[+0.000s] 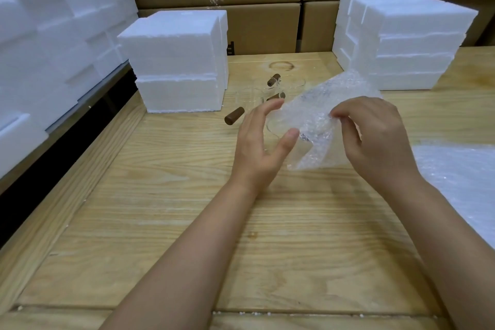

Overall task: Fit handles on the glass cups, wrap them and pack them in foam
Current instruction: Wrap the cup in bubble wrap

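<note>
Two bare hands work over the wooden table (187, 222). The right hand (375, 139) has its fingers (341, 115) pinching a crumpled sheet of bubble wrap (316, 115), which is lifted off the table. The left hand (259, 142) is beside it with fingers spread, thumb touching the wrap's near edge. Three brown handles (234, 115) show just beyond the hands: one lies left, two sit farther back on glass cups (270, 94). The cups are clear and half hidden by the wrap, so I cannot count them. Another glass rim seems to show inside the wrap, hard to make out. Two stacks of white foam blocks (179, 61) stand far left and far right; more foam is cut off at the left edge. A flat bubble sheet (460, 174) runs off the right edge. The near table is open.
</note>
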